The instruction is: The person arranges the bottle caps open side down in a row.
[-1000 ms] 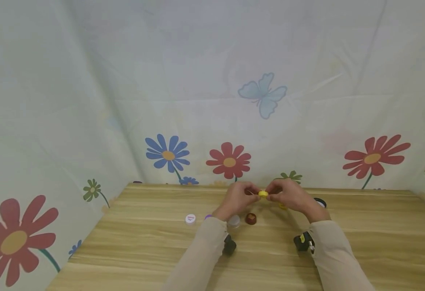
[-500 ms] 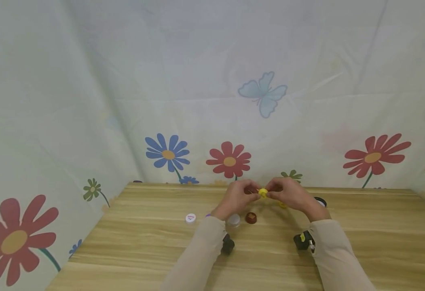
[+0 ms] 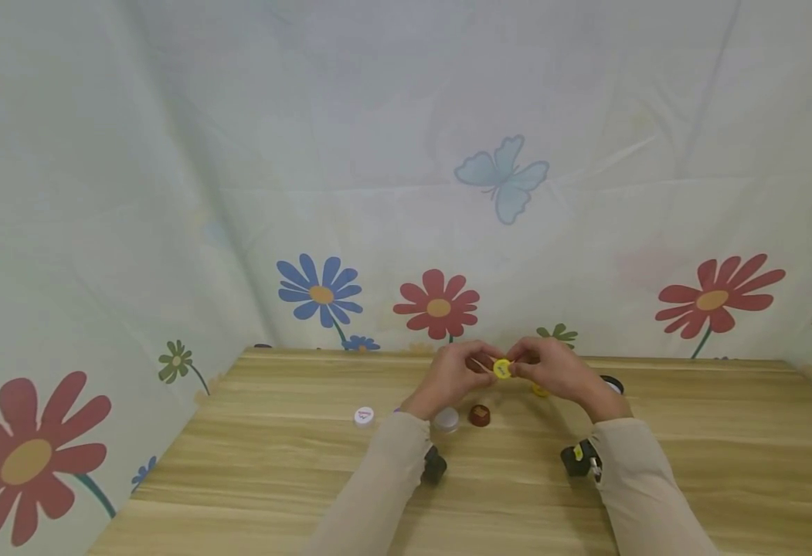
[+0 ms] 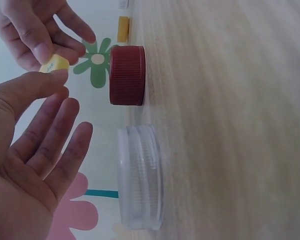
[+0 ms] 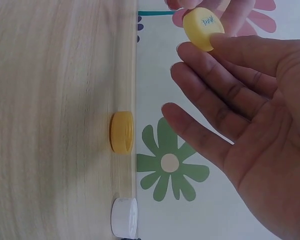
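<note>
A yellow bottle cap with blue-green print on its face is held above the table between both hands. My left hand pinches its left edge with thumb and finger, and my right hand pinches the opposite edge. In the right wrist view the printed face of the yellow cap shows plainly; the lower fingers of that hand extend loosely. The left wrist view shows the remaining left fingers spread below the cap. Beneath the hands stand a dark red ribbed cap and a clear cap.
A white cap with red print lies to the left. Behind the right hand are an orange-yellow cap and a black-rimmed white item. A purple cap is almost covered by the left wrist. A flowered cloth hangs behind the wooden table.
The yellow cap has turned between the fingers, from edge-on to its printed face pointing at the head camera. Both hands have stayed in nearly the same place.
</note>
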Tool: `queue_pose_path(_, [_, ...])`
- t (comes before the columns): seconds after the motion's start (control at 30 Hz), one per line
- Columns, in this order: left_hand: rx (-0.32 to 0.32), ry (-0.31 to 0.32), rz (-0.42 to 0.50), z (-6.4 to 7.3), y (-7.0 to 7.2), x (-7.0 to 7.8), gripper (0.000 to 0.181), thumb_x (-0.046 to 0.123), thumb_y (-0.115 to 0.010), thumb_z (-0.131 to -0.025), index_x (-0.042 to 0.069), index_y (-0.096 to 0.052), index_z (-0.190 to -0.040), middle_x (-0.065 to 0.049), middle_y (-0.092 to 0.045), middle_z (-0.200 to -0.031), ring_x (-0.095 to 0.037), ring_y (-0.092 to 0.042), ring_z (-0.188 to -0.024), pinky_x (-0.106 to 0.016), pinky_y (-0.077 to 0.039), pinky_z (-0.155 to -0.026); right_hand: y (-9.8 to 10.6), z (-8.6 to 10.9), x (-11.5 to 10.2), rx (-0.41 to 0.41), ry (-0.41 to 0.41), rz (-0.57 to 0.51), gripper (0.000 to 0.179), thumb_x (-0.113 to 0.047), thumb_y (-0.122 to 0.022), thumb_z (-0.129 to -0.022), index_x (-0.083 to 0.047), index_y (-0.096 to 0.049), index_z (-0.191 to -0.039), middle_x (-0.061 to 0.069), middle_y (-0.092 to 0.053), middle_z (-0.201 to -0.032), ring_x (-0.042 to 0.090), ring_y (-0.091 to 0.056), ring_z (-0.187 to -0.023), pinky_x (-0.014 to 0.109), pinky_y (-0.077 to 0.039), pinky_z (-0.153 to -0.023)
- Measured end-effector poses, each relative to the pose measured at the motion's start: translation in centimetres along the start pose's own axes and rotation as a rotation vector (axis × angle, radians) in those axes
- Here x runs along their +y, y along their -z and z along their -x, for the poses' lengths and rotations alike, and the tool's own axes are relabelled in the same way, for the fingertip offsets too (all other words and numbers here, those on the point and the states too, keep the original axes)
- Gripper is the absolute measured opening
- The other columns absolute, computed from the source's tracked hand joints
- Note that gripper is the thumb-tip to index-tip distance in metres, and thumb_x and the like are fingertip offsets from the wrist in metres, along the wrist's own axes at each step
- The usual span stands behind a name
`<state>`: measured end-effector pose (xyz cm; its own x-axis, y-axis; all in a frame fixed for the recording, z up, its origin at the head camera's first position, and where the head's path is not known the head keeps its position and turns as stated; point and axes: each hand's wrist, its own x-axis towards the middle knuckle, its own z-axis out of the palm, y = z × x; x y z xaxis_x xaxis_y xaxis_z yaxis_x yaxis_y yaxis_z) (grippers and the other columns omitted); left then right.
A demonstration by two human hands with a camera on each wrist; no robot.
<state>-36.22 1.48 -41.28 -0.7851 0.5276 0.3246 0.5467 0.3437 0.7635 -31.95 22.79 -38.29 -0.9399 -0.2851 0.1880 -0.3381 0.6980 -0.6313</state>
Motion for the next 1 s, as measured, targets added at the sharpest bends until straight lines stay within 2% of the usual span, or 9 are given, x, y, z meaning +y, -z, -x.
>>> queue_pose_path(0.27, [0.006,-0.013,-0.015,0.05,-0.02,-0.17,0.029,0.003,-0.084,-0.091,0.011,-0.078,-0.118,0.002,-0.076,-0.097,-0.007,-0.069,-0.085,-0.022,-0.057,-0.077,0.12,0.1,-0.06,-0.015,0.001,0.002,0.013,-0.006,-0.067,-0.102,-0.001,-0.072,-0.113,0.006,-0.073,-0.1,0.023,-0.067,-0.094,0.048,-0.057,-0.086])
queue_pose_path(0.4, [0.008,-0.022,-0.029,0.01,-0.06,-0.18,0.029,0.006,-0.085,-0.09,0.011,-0.078,-0.118,0.001,-0.076,-0.094,-0.005,-0.068,-0.083,-0.021,-0.056,-0.078,0.29,0.13,-0.18,-0.025,0.001,-0.011,0.014,-0.007,-0.071,-0.1,0.0,-0.072,-0.113,0.006,-0.073,-0.1,0.023,-0.067,-0.093,0.046,-0.057,-0.085])
queue_pose_path(0.53, [0.013,-0.022,-0.014,-0.01,-0.04,-0.2,0.027,0.007,-0.087,-0.089,0.009,-0.079,-0.115,0.005,-0.075,-0.089,-0.004,-0.068,-0.081,-0.021,-0.056,-0.077,0.42,0.13,-0.16,-0.047,0.006,-0.043,0.018,-0.007,-0.076,-0.097,0.0,-0.072,-0.113,0.006,-0.074,-0.101,0.023,-0.069,-0.095,0.043,-0.058,-0.085])
queue_pose_path(0.8, [0.001,0.007,-0.03,0.17,0.05,-0.16,0.024,0.017,-0.09,-0.088,0.014,-0.082,-0.111,0.011,-0.076,-0.098,-0.007,-0.068,-0.091,-0.024,-0.056,-0.084,0.5,0.08,0.03,-0.08,0.055,-0.08,0.019,0.003,-0.078,-0.091,0.001,-0.073,-0.109,0.007,-0.074,-0.1,0.023,-0.069,-0.094,0.041,-0.058,-0.083])
queue_pose_path(1.0, [-0.018,0.019,-0.05,0.19,0.14,-0.02,0.024,0.021,-0.091,-0.087,0.015,-0.083,-0.11,0.013,-0.075,-0.097,-0.006,-0.067,-0.092,-0.025,-0.055,-0.084,0.55,0.11,-0.12,-0.082,0.041,-0.065,0.018,0.001,-0.081,-0.09,0.0,-0.073,-0.106,0.006,-0.074,-0.1,0.024,-0.069,-0.094,0.044,-0.059,-0.087])
